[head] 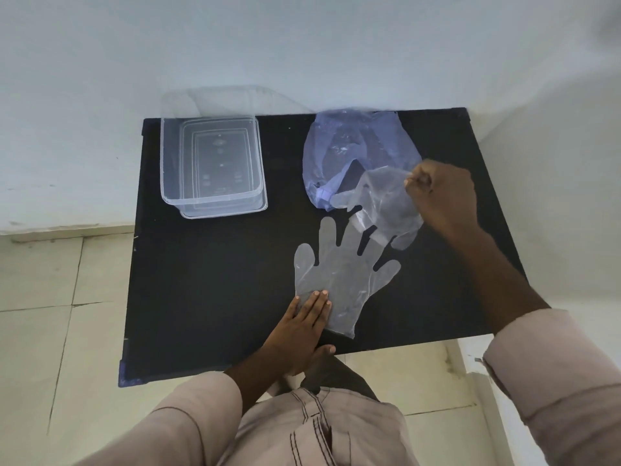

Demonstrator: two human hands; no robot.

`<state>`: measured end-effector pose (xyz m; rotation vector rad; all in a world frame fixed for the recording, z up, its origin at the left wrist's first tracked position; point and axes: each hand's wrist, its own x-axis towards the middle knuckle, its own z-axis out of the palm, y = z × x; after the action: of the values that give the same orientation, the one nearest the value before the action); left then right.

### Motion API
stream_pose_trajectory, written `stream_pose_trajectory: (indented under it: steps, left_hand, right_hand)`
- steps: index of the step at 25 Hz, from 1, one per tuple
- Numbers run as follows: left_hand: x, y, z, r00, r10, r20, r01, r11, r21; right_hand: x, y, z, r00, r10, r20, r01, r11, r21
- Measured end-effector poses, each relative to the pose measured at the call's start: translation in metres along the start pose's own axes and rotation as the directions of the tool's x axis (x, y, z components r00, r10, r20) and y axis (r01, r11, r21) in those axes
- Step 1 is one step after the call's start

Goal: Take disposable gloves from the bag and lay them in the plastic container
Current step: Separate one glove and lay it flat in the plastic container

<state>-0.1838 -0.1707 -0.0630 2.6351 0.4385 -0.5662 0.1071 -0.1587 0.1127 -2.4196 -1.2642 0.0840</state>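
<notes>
A clear disposable glove (339, 274) lies flat on the black table (215, 280), fingers pointing away from me. My left hand (304, 327) rests flat on its cuff, fingers together and extended. My right hand (443, 196) pinches the cuff of a second clear glove (379, 200), which hangs partly lifted, just in front of the bluish plastic bag (349, 146) at the back of the table. The clear plastic container (164, 163) stands at the back left with nothing in it.
The container sits on its lid (262, 206). A white wall (302, 45) runs right behind the table. Tiled floor (50, 314) shows to the left and in front. My trousers and sleeves fill the bottom of the view.
</notes>
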Motion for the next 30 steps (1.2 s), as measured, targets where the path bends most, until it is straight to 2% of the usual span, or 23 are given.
stream_pose_trajectory:
  steps: [2,4,5,8,9,11,13,15,18,21,26,30]
  left_hand:
    - [-0.002,0.002,-0.037,1.000,-0.026,-0.011,0.024,0.991,-0.134]
    - [-0.004,0.005,-0.089,0.979,-0.095,-0.178,0.027,0.936,-0.350]
    - [-0.005,0.006,-0.117,0.944,-0.145,-0.298,0.006,0.906,-0.423]
    - [-0.005,0.005,-0.190,0.748,-0.270,-0.607,-0.115,0.848,-0.518]
    - [-0.006,0.003,-0.209,0.698,-0.274,-0.661,-0.188,0.821,-0.539]
    - [-0.008,-0.001,-0.235,0.650,-0.230,-0.724,-0.302,0.796,-0.524]
    - [-0.014,-0.002,-0.252,0.655,-0.185,-0.733,-0.360,0.776,-0.518]
    - [-0.019,0.000,-0.262,0.688,-0.172,-0.705,-0.384,0.739,-0.554]
    - [-0.023,0.002,-0.267,0.761,-0.196,-0.619,-0.366,0.657,-0.659]
    - [-0.028,-0.005,-0.267,0.769,-0.241,-0.593,-0.361,0.602,-0.713]
    - [-0.038,-0.017,-0.275,0.794,-0.265,-0.547,-0.374,0.498,-0.783]
    - [-0.040,-0.022,-0.284,0.798,-0.274,-0.536,-0.390,0.443,-0.807]
  right_hand:
    - [-0.002,-0.006,-0.008,0.995,-0.065,0.071,0.066,0.998,-0.014]
    - [-0.007,-0.018,-0.020,0.987,-0.111,0.113,0.114,0.993,-0.026]
    - [-0.010,-0.024,-0.025,0.984,-0.129,0.126,0.134,0.990,-0.037]
    - [-0.020,-0.043,-0.041,0.977,-0.167,0.136,0.176,0.983,-0.054]
    - [-0.023,-0.049,-0.047,0.974,-0.179,0.138,0.189,0.980,-0.064]
    - [-0.031,-0.061,-0.057,0.966,-0.218,0.140,0.234,0.966,-0.113]
    - [-0.039,-0.073,-0.067,0.959,-0.256,0.121,0.274,0.948,-0.164]
    - [-0.047,-0.084,-0.073,0.956,-0.270,0.113,0.288,0.937,-0.199]
    - [-0.055,-0.098,-0.078,0.949,-0.289,0.125,0.310,0.924,-0.223]
    - [-0.064,-0.102,-0.085,0.952,-0.285,0.116,0.303,0.935,-0.187]
    - [-0.064,-0.087,-0.098,0.971,-0.206,0.120,0.206,0.978,0.016]
    - [-0.053,-0.078,-0.102,0.983,-0.159,0.088,0.122,0.937,0.328]
